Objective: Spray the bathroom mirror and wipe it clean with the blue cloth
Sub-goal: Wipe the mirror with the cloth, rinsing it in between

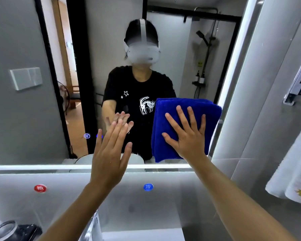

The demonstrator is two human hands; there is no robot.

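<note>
The bathroom mirror (pixel 33 119) fills the upper view, with lit strips along its bottom and right edges. A folded blue cloth (pixel 165 136) lies flat against the glass at the lower right corner. My right hand (pixel 186 134) presses on the cloth with spread, straight fingers. My left hand (pixel 109 153) is raised, its fingers straight and close to the glass left of the cloth, holding nothing. Whether its fingertips touch the mirror is unclear. No spray bottle is in view.
Below the mirror run a grey wall panel with a red sticker (pixel 40 188) and a blue sticker (pixel 148 186). A faucet (pixel 92 228) rises at the bottom centre. A white towel (pixel 292 174) hangs at right under a chrome rack (pixel 297 84). Touch icons (pixel 87 136) glow on the mirror.
</note>
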